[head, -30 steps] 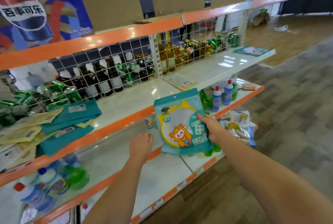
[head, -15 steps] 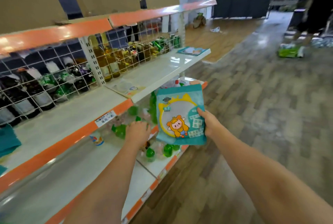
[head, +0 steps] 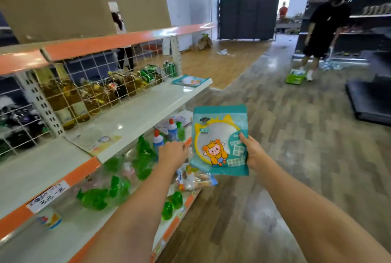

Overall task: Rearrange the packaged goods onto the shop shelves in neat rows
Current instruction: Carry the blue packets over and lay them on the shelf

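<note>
We are mid-carry: our right hand (head: 252, 153) has its grip clamped on the teal packet (head: 220, 139), held upright in the air beside the shelves, while our left hand (head: 172, 152) (fingers hidden, so its grip we cannot tell) reaches toward the lower shelf (head: 186, 201). Next, we judge, comes laying the packet flat by its twin (head: 189, 81) on the middle shelf (head: 148, 112).
</note>
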